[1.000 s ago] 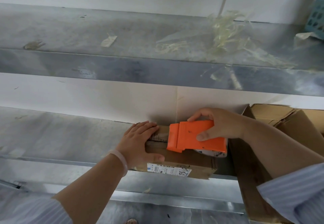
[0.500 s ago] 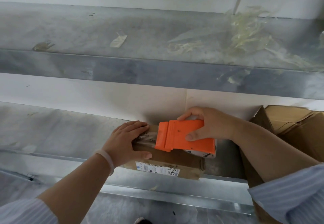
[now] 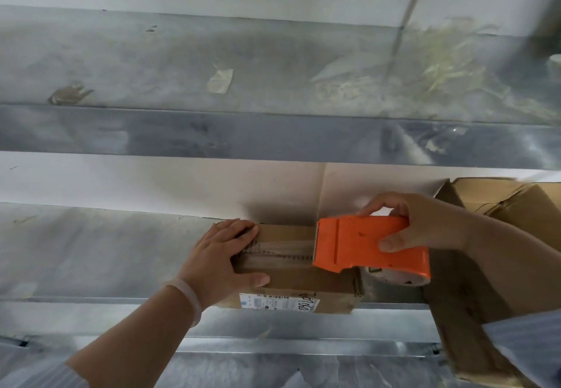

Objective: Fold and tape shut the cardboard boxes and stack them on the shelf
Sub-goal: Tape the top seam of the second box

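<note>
Head view: left hand presses flat, fingers straight, on the small cardboard box at the shelf edge (stiff, probably light; steady it by its ends, off the seam). Right hand grips the orange tape dispenser beyond.

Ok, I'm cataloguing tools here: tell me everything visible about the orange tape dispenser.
The orange tape dispenser is smooth, plastic-looking, with a flat ridged top plate and a roll of tape showing beneath its rear. It lies roughly level over the right end of the small cardboard box. The right hand grips it, thumb on the near side, fingers over the far edge. From its front, clear tape stretches leftward.
</note>
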A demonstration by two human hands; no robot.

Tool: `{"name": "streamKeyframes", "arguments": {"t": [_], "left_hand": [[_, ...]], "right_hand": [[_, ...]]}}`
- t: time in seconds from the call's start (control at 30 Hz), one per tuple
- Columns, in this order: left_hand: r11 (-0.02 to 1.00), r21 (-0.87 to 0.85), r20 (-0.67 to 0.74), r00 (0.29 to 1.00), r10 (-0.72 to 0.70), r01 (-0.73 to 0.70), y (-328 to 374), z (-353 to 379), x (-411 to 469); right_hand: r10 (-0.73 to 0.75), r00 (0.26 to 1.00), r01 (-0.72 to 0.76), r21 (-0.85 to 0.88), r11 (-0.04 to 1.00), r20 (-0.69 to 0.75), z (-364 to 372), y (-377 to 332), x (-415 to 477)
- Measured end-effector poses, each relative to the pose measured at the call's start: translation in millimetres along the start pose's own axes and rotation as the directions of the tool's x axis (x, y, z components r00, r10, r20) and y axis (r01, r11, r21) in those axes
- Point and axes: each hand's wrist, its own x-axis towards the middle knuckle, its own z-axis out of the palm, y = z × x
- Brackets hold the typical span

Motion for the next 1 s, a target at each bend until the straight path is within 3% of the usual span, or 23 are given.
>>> {"name": "streamKeyframes", "arguments": {"t": [0.33, 0.57, 0.73, 1.0], "left_hand": [[0.998, 0.065, -0.014, 1.000, 0.007, -0.006, -1, 0, 1], [0.936, 0.352, 0.133, 0.990, -0.040, -0.010, 31, -16, 13], [0.938, 0.321, 0.205, 0.977, 0.068, -0.132, 70, 17, 24], [0.946, 0.295, 0.053, 0.991, 0.126, -0.136, 63, 27, 22]], "right_hand": [[0.024, 0.996, -0.020, 0.042, 0.999, -0.087, -4, 24, -16], [0.015, 0.996, -0.015, 0.001, 1.000, -0.093, -3, 21, -12], [0.021, 0.996, -0.025, -0.044, 0.999, -0.086, -3, 19, -12], [0.017, 0.996, -0.021, -0.044, 0.999, -0.084, 2, 23, -12]]}}
